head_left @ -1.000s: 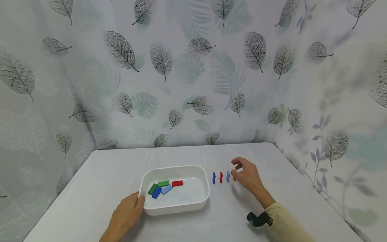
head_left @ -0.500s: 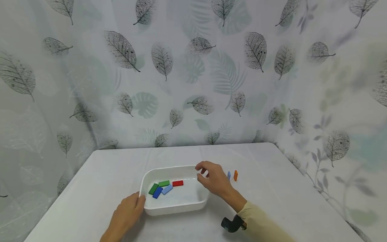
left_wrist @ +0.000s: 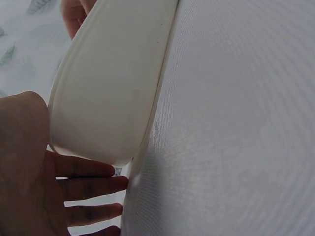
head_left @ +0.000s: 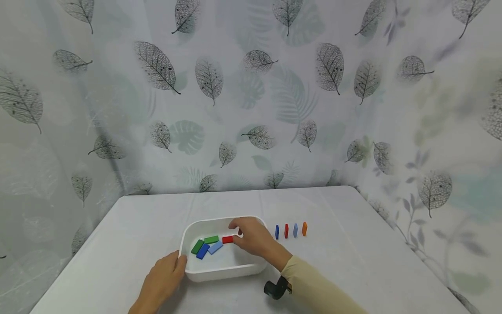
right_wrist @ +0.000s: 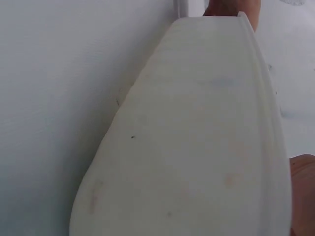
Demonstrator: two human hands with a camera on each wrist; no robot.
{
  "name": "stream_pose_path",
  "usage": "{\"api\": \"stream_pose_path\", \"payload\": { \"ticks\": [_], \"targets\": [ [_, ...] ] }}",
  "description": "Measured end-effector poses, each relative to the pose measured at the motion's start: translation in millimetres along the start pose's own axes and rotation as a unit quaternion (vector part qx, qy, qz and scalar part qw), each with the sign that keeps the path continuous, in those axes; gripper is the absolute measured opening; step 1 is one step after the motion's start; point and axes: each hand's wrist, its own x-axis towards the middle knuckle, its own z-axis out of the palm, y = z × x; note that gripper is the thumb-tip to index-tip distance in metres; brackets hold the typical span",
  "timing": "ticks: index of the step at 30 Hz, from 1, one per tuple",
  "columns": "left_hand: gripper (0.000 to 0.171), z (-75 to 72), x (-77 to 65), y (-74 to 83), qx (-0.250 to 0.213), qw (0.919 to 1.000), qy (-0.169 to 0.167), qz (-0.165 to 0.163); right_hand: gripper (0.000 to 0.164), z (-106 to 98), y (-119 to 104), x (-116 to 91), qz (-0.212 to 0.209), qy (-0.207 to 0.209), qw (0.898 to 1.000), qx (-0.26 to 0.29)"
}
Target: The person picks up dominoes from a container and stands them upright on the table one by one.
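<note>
In the head view a white plastic tub [head_left: 219,274] stands on the table, with several small flat blocks lying in it. My left hand [head_left: 164,274] rests against the tub's left end; the left wrist view shows its fingers [left_wrist: 91,188] straight along the wall. My right hand [head_left: 255,237] reaches over the tub's right side, thumb and forefinger apart beside a red block [head_left: 227,239]. Left of that block lie a light green block [head_left: 211,239], a dark green block [head_left: 198,246], a dark blue block [head_left: 202,251] and a light blue block [head_left: 215,247]. The right wrist view shows mostly the tub's outer wall [right_wrist: 197,123].
Right of the tub, a spaced row stands upright on the white table [head_left: 353,261]: a dark blue block [head_left: 277,232], a red block [head_left: 286,230], a light blue block [head_left: 296,230] and an orange block [head_left: 304,229]. Leaf-printed cloth [head_left: 251,109] hangs behind.
My right hand has left the orange block standing at the row's right end and moved left over the tub, to the red block inside. My left hand has stayed at the tub's end.
</note>
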Motion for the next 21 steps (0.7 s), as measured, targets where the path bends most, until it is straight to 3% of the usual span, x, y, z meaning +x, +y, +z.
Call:
{"api": "stream_pose_path", "payload": {
  "ticks": [10,21],
  "targets": [
    [0.046,-0.7,1.4,0.5,0.004,1.0,-0.001,0.001,0.029,14,2,15,0.047,-0.055,0.997,-0.04],
    [0.045,0.2,1.4,1.4,0.011,0.9999,0.0,0.001,0.024,24,3,24,0.052,-0.114,0.988,-0.088]
  ]
}}
